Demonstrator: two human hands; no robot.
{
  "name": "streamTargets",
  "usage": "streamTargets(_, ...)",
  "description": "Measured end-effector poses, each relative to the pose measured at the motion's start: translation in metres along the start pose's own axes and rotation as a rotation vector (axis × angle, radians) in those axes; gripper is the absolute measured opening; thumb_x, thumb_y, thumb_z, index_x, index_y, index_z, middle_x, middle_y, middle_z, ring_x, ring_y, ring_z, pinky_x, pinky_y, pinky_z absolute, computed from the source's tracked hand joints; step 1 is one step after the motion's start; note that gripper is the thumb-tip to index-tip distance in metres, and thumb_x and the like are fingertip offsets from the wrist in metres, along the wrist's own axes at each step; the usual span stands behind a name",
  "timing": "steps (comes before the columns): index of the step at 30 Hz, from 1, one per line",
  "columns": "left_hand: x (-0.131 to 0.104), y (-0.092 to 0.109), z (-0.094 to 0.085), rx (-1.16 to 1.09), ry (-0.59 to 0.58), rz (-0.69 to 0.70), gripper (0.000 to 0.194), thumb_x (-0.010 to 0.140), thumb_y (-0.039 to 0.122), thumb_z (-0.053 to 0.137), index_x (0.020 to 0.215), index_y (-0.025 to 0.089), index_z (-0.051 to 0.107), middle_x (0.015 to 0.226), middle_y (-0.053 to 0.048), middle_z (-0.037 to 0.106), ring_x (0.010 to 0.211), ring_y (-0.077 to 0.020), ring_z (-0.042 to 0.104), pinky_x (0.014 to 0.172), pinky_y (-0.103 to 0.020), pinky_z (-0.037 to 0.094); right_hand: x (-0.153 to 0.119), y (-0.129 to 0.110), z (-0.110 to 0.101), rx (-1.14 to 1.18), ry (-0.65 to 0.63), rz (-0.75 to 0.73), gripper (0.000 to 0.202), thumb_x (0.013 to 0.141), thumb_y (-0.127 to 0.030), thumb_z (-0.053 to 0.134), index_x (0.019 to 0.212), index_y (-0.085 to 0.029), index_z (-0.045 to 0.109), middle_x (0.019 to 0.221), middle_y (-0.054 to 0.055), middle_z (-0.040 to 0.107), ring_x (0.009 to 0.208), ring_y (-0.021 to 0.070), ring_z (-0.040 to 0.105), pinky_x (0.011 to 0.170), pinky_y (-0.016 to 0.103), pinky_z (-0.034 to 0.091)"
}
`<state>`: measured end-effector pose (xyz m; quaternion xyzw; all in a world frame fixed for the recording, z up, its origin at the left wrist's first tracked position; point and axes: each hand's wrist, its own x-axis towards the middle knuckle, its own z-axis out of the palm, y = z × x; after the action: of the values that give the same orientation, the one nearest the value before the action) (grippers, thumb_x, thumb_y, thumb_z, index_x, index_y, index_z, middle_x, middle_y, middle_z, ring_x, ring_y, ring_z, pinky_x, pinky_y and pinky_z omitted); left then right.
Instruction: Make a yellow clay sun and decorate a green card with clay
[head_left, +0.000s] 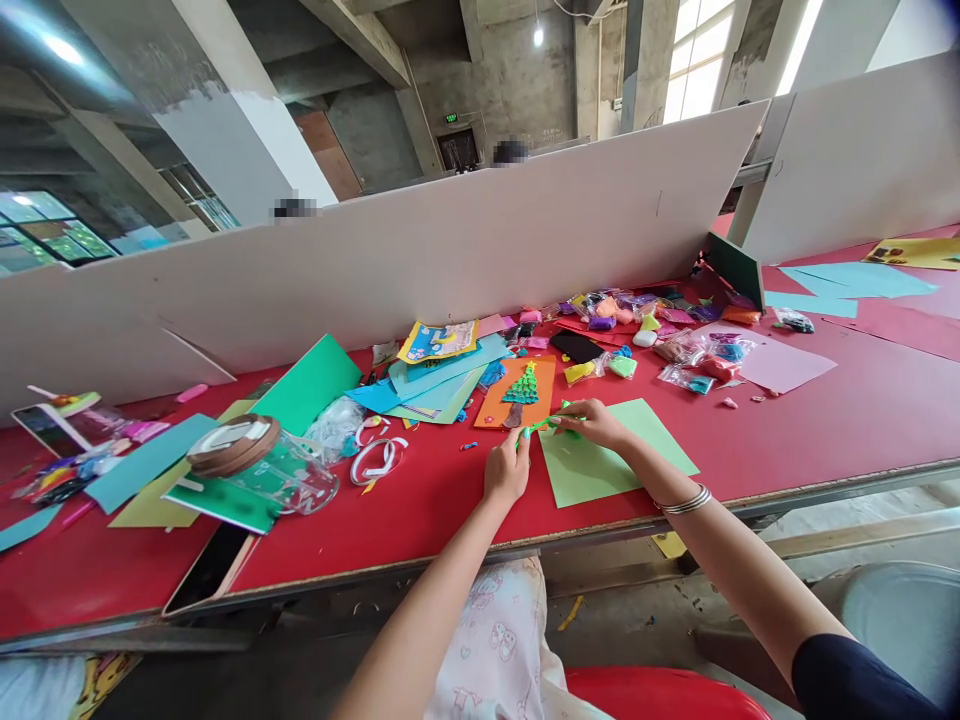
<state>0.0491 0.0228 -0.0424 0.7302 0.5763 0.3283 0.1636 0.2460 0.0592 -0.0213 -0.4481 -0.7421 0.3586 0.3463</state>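
Note:
Between my two hands a thin strand of green modelling clay [538,424] is stretched. My left hand [508,466] pinches its left end, close to the lower edge of an orange card [491,397]. The other end is in the closed fingers of my right hand [592,422], which is over a light green paper sheet [600,474]. On the orange card is a Christmas tree [523,393] of green clay pieces with a yellow top and a brown trunk. Some green clay beneath my right hand is partly hidden.
Coloured papers [442,385] are piled behind and left of the card. A clear jar [281,470] with a brown lid lies on its side at the left. Several clay packets [622,367] spread along the white partition [480,245]. The red table's [420,520] front edge is near my forearms.

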Motion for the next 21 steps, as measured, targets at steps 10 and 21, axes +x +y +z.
streamTargets(10, -0.001, -0.003, 0.000, 0.011, 0.024, 0.002, 0.030, 0.090, 0.026, 0.033, 0.109, 0.019, 0.055, 0.061, 0.000, 0.059, 0.053, -0.0151, 0.054, 0.053, -0.023, 0.033, 0.003, 0.015, -0.010, -0.008, 0.392, 0.151, 0.044, 0.079, -0.049, 0.050, 0.092, -0.011, 0.068, 0.078, 0.010, 0.069, 0.069, 0.0193, 0.059, 0.060, 0.028, 0.043)
streamTargets(21, -0.002, 0.004, 0.000, 0.145, -0.017, 0.013, 0.013, 0.087, 0.034, 0.043, 0.085, 0.021, 0.047, 0.067, 0.001, 0.061, 0.061, -0.0167, 0.058, 0.050, -0.023, 0.028, 0.004, 0.018, -0.008, -0.073, 0.358, 0.113, 0.020, 0.071, -0.033, 0.060, 0.073, -0.015, 0.068, 0.072, 0.005, 0.068, 0.068, 0.0187, 0.059, 0.064, 0.028, 0.043)
